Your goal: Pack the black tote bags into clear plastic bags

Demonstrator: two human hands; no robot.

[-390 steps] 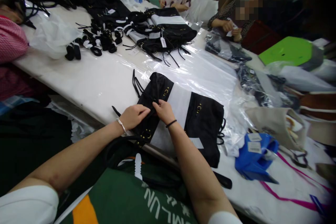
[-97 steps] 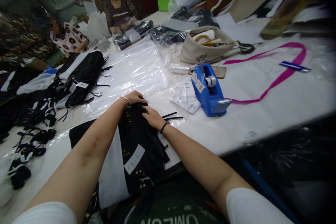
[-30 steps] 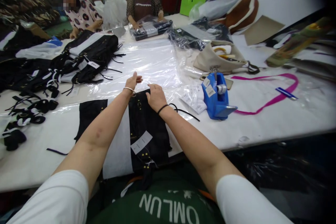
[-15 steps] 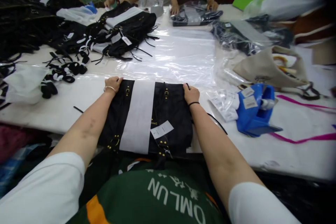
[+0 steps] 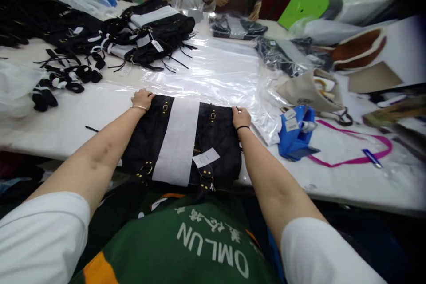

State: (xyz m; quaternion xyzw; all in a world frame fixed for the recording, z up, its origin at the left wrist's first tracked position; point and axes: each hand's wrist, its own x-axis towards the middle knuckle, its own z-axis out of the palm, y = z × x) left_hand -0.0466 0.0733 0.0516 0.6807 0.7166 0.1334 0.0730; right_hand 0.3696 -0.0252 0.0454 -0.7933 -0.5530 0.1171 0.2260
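Observation:
A black bag (image 5: pixel 219 142) with brass buckles lies flat at the table's front edge, directly before me. Around its middle runs a white paper band (image 5: pixel 178 142), and a white hang tag (image 5: pixel 206 157) rests on its front. My left hand (image 5: pixel 143 98) is closed on the bag's far left corner. At the far right corner, my right hand (image 5: pixel 241 117) grips it the same way, fingers curled over the edge. Just beyond the bag lie clear plastic bags (image 5: pixel 216 66), spread flat.
Black bags with tags (image 5: pixel 159 31) are heaped at the back left, near wrapped strap bundles (image 5: pixel 73 75). To the right are a blue tape dispenser (image 5: pixel 294 135), a beige pouch (image 5: pixel 302 91) and a pink strap (image 5: pixel 353 159). Two co-workers stand across the table, near a plastic-wrapped bag (image 5: pixel 238 26).
My view has turned somewhat to the right. Both hands keep their hold on the black bag's far corners. One co-worker's hands have lifted away from the plastic-wrapped bag opposite.

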